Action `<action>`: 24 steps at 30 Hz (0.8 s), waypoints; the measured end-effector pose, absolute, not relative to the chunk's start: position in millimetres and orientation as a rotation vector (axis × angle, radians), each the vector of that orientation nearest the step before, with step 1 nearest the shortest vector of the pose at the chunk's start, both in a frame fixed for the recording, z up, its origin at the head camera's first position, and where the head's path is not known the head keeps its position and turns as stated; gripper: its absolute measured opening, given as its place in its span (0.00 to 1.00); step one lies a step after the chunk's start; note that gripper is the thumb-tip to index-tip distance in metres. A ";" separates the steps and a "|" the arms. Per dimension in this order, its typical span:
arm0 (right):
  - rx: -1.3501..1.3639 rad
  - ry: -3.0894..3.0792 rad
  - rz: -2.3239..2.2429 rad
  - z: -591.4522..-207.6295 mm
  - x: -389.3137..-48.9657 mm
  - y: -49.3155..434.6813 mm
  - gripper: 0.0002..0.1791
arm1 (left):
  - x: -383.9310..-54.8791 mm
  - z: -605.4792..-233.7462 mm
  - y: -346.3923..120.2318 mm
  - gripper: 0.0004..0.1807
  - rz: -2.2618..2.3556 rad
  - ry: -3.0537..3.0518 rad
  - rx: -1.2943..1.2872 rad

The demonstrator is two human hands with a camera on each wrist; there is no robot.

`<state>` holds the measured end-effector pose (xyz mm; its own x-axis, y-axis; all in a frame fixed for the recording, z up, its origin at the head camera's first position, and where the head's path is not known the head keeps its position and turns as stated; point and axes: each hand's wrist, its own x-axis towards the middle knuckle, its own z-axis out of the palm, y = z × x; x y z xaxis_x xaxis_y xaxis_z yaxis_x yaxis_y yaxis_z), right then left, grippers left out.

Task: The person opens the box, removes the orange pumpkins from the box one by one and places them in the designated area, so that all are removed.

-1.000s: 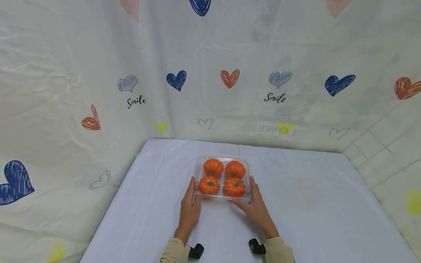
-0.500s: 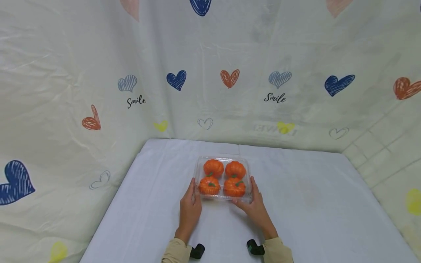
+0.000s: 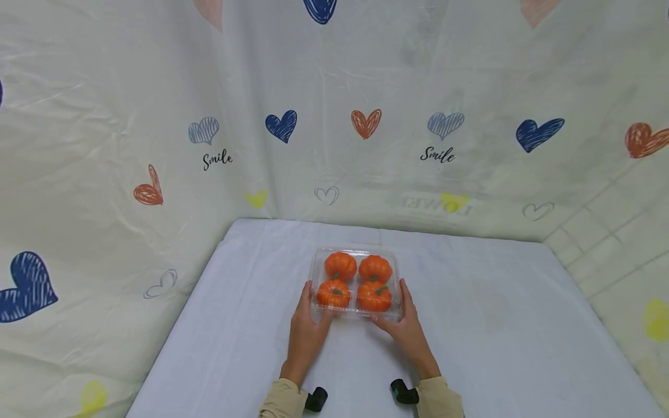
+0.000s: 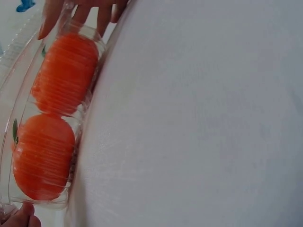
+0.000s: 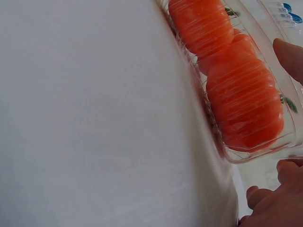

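A clear plastic clamshell box (image 3: 355, 314) stands on the white cloth, its lid down. Several small orange pumpkins (image 3: 374, 297) with green stems sit inside it. Around the box's near left corner my left hand (image 3: 305, 337) holds it, fingers along the left side and thumb at the front edge. On the opposite near corner my right hand (image 3: 410, 337) grips likewise, thumb in front and fingers up the right side. Ridged walls and two pumpkins (image 4: 66, 71) show in the left wrist view. In the right wrist view, the right thumb (image 5: 289, 57) lies by the lid.
White cloth (image 3: 486, 325) covers the table around the box. Behind and at both sides hangs a pale curtain (image 3: 392, 69) printed with hearts and "Smile". A black device (image 3: 316, 399) sits at the left wrist and another black device (image 3: 404, 392) at the right.
My left thumb has swung right, from beside the box's left side to its front edge. The box and the right hand have barely moved; the head view has shifted slightly.
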<state>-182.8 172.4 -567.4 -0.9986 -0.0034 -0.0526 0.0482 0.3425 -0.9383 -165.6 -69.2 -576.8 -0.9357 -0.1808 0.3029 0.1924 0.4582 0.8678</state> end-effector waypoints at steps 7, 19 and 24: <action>-0.014 2.572 -1.772 -571.1 -181.6 176.9 0.60 | -164.5 -575.9 -68.3 0.43 -1.464 -2.349 -0.028; -0.135 2.465 -1.743 -569.8 -181.2 190.4 0.45 | -165.0 -574.8 -69.4 0.43 -1.416 -2.350 -0.050; -0.169 2.514 -1.757 -565.9 -179.1 192.3 0.46 | -167.5 -572.9 -74.2 0.53 -1.572 -2.324 -0.046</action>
